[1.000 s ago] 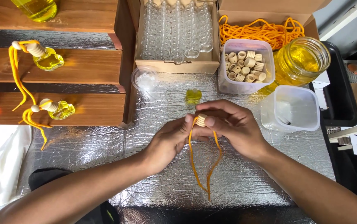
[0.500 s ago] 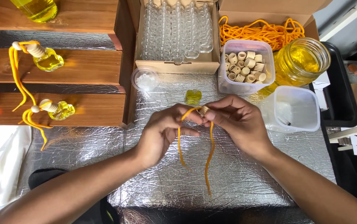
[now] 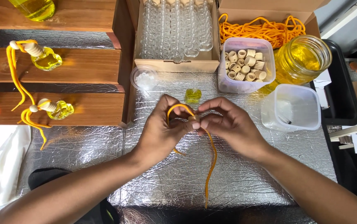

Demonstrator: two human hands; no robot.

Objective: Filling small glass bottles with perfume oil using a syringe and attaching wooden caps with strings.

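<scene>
So I'm looking down at the foil-covered table (image 3: 236, 182), which takes up most of the view, with wooden shelves (image 3: 83, 66) along its left edge holding a couple of little filled bottles with orange cords. At the far edge sits a cardboard box of empty glass bottles (image 3: 176, 29), and next to it toward the far right corner another box stuffed with orange cords (image 3: 261, 29). In front of that there's a glass jar of yellow liquid (image 3: 305, 58), an empty clear tub (image 3: 292, 107) near the right edge, and a tub of wooden caps (image 3: 246, 64). Smaller stuff: a round clear lid (image 3: 144, 77) and a tiny yellow bottle (image 3: 193, 95) just beyond my hands. Mid-table, my left hand (image 3: 159, 135) and right hand (image 3: 232, 124) are both pinching an orange cord (image 3: 211, 166), fingertips meeting around a small wooden cap (image 3: 193, 118) on it. The cord loops up over the left fingers and trails down toward the near edge.
</scene>
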